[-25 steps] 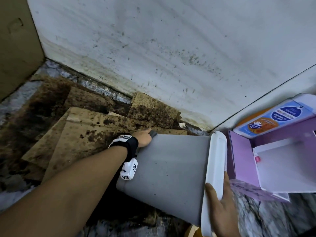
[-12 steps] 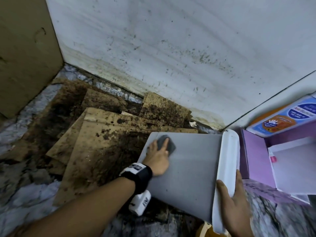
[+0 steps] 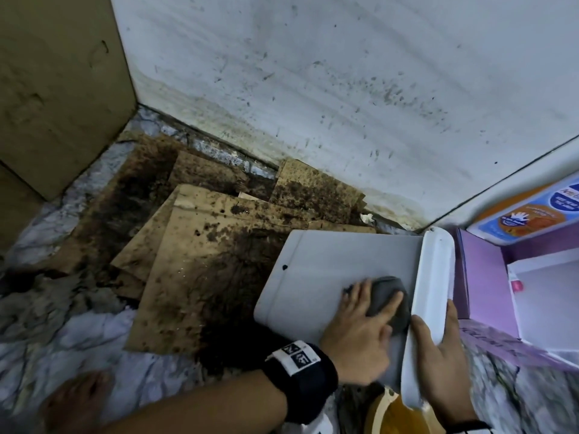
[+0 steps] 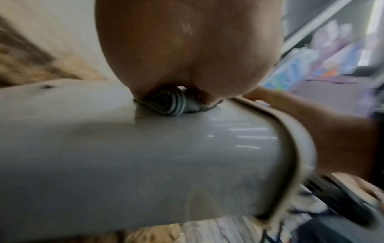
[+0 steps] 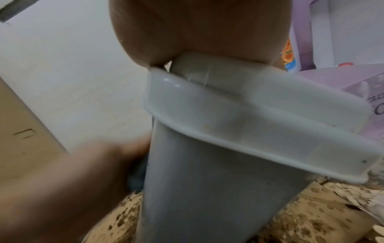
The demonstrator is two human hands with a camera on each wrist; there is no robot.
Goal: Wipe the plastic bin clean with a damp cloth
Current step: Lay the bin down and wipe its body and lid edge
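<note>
Fingers press cloth against bin beside rim.

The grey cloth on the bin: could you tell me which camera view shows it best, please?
The head view: the grey cloth shows unblurred under the left hand on the bin. The left wrist view shows only its folded edge beneath the palm; the right wrist view shows at most a blurred dark patch.

Dim indoor light; wrist views motion-blurred, distorted.
</note>
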